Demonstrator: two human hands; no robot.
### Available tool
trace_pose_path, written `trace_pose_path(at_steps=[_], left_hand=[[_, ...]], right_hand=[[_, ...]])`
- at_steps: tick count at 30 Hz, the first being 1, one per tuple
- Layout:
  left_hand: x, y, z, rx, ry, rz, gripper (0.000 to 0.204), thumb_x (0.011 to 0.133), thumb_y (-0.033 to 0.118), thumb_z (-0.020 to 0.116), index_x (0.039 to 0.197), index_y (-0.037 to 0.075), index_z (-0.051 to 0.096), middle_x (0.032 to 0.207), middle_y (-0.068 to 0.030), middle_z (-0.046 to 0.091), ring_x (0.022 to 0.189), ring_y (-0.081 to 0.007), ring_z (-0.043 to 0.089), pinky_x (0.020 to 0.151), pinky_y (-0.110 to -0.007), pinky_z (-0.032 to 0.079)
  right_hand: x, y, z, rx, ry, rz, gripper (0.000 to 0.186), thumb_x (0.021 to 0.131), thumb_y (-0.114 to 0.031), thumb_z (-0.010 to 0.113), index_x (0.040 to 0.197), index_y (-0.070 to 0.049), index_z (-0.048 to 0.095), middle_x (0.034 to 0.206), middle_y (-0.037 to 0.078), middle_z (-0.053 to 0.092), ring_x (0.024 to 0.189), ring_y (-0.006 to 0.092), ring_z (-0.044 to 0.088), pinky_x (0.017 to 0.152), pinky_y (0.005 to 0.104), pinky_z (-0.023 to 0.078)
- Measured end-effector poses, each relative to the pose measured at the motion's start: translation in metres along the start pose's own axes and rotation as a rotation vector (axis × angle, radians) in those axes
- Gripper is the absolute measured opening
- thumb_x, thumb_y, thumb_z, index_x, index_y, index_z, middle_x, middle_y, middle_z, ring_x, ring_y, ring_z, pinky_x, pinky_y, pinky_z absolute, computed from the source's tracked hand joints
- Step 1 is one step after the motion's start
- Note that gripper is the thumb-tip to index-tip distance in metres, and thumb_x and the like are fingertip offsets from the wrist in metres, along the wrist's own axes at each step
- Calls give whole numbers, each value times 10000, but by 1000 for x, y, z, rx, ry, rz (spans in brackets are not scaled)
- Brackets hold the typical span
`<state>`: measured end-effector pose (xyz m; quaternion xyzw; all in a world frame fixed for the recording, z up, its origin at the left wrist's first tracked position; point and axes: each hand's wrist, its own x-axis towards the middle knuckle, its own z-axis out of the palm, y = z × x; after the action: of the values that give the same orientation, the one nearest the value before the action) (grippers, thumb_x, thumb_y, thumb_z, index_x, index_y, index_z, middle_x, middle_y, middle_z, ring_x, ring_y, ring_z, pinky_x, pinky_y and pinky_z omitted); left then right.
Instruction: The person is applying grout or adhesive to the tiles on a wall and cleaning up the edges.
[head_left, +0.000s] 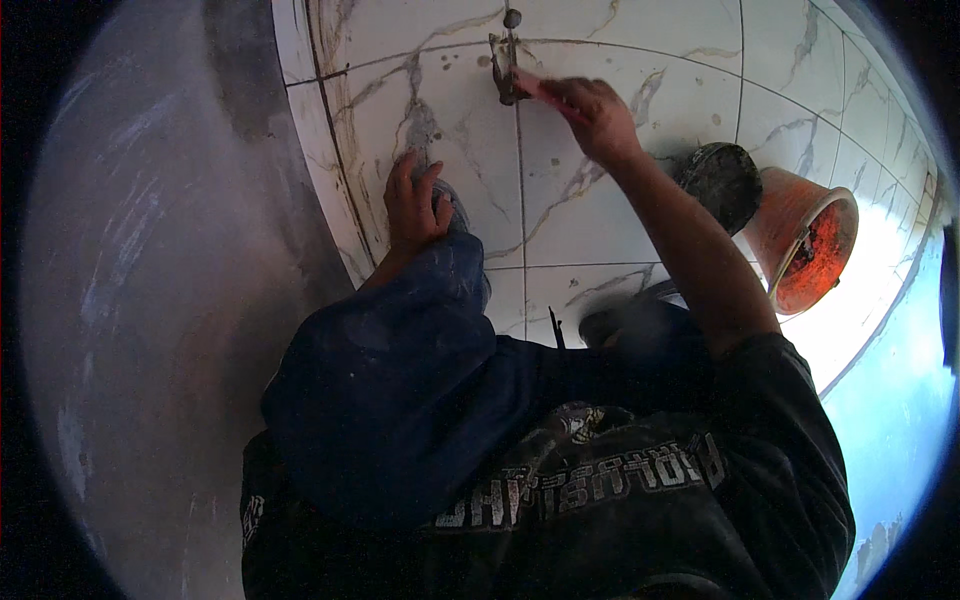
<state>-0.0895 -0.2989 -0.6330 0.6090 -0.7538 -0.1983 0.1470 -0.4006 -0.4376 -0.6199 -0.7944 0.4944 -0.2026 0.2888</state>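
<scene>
My right hand (594, 112) is closed around a flat pinkish-red scraper (543, 92). The scraper's far end meets a patch of wet dark grout (507, 80) spread over a joint between the white marbled tiles (580, 180). A small round dark lump (512, 18) sits on the same joint, farther away. My left hand (413, 205) is by my left shoe, its fingers apart and nothing in it. Whether its fingertips touch the shoe or the tile, I cannot tell.
At the right, a dark round mortar-stained container (722, 185) stands beside an orange bucket (785, 215) that is tipped on its side. A grey plastered wall (150, 300) runs along the left. Dried spots and smears mark the tiles.
</scene>
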Motion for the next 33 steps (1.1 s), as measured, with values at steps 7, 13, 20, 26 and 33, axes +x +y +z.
trace_pose_path(at_steps=[7, 13, 20, 26, 33], left_hand=[[2, 1, -2, -24, -14, -29, 499, 795, 221, 624, 1280, 116, 567, 1412, -208, 366, 1308, -432, 358, 1057, -556, 311], [0, -1, -1, -19, 4, -15, 492, 801, 227, 620, 1277, 115, 570, 1418, -212, 361, 1307, -434, 358, 1062, -559, 305], [1, 0, -1, -3, 9, 0, 486, 798, 225, 616, 1266, 99, 571, 1427, -215, 353, 1310, -440, 354, 1063, -551, 314], [4, 3, -6, -11, 6, 20, 484, 799, 214, 606, 1264, 86, 566, 1412, -228, 365, 1291, -441, 378, 1051, -557, 332], [3, 0, -4, -21, 22, 59, 473, 810, 213, 603, 1264, 85, 566, 1397, -226, 373, 1279, -439, 385, 1046, -561, 333]], right_hand=[[-8, 7, 4, -76, -48, 51, 342, 842, -52, 606, 1164, -156, 655, 1097, 62, 675, 1000, 307, 621, 881, 402, 504], [-20, -2, -2, 22, -133, 1, 344, 832, -48, 614, 1153, -163, 664, 1118, 70, 671, 1007, 300, 618, 881, 405, 507], [62, 18, 6, -96, 31, -45, 306, 866, -135, 606, 1165, -184, 650, 1082, 66, 676, 1032, 316, 610, 911, 410, 489], [33, 29, 1, -126, -222, -210, 423, 762, -66, 669, 1170, -176, 648, 1123, 62, 662, 1048, 295, 611, 934, 400, 485], [0, 18, -16, -42, -241, -248, 412, 746, -50, 681, 1144, -153, 649, 1141, 66, 661, 1047, 295, 611, 918, 403, 495]])
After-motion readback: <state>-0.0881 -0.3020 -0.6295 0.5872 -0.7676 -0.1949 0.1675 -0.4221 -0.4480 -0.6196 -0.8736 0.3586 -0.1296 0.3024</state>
